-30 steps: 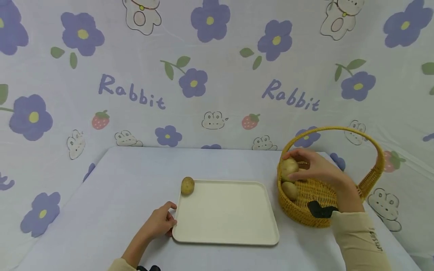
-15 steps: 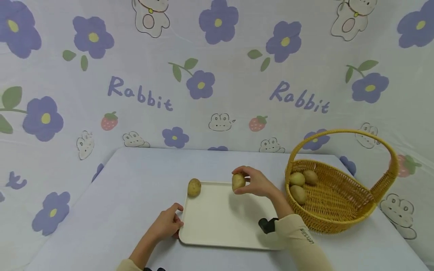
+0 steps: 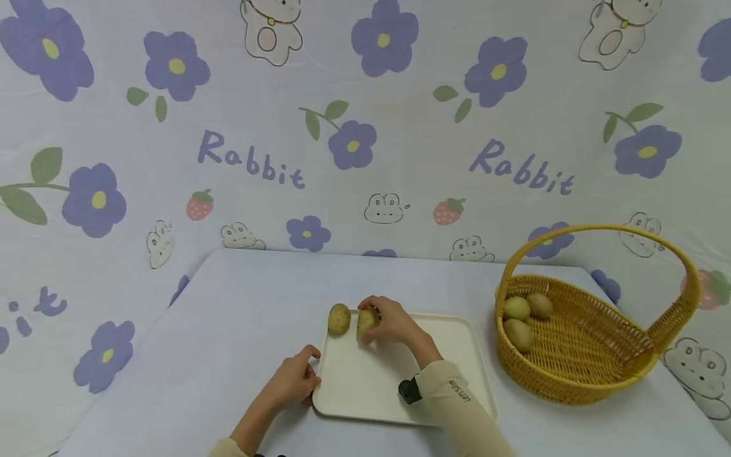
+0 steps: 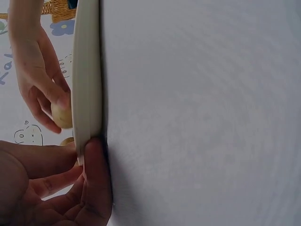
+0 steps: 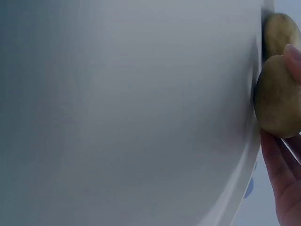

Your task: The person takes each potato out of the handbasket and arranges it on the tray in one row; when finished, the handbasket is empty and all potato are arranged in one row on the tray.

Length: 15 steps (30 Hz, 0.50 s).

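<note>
My right hand (image 3: 394, 325) grips a potato (image 5: 278, 96) between thumb and fingers, low over the far left part of the cream tray (image 3: 354, 393). Just left of it, a second potato (image 3: 339, 319) sits in the tray's far left corner; the right wrist view shows the two potatoes side by side. At the tray's left side, my left hand (image 3: 294, 379) pinches the rim, and the left wrist view shows its thumb and a finger (image 4: 96, 165) on either side of the edge.
On the right stands a yellow wicker basket (image 3: 577, 395) with a tall looped handle (image 3: 605, 227). Three potatoes (image 3: 518, 335) lie in its left end. A white cloth covers the table (image 3: 257, 304), and a flower-printed curtain (image 3: 342, 76) hangs behind it.
My right hand has lifted a potato out of the basket and carried it left to the tray's far edge, beside the other potato. My left hand has stayed at the tray's rim.
</note>
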{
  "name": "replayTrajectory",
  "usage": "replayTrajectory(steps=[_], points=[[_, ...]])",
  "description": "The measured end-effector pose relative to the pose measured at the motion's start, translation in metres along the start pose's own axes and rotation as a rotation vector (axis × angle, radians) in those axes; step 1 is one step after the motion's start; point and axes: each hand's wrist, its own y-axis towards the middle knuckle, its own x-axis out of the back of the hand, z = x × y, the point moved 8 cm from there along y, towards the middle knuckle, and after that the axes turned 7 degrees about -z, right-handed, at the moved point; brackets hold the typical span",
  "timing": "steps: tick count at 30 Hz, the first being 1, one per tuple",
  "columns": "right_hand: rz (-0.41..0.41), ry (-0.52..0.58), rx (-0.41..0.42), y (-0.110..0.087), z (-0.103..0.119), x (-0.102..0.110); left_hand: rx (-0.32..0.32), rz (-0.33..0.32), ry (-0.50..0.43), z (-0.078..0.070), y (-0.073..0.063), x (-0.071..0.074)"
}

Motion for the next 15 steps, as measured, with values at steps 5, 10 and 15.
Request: replayTrajectory(steps=[5,10,15], points=[[-0.025,0.014,-0.004,0.0011,0.0011,-0.0066,-0.021,0.011,0.006,-0.0013,0.0014,-0.0052],[-0.036,-0.008,-0.033,0.0018,0.0007,-0.0064,-0.017,0.006,0.006,0.0004,0.0005,-0.0036],[-0.043,-0.035,-0.045,0.0028,0.002,-0.0047,-0.008,0.001,0.013,-0.0002,-0.0013,0.0024]])
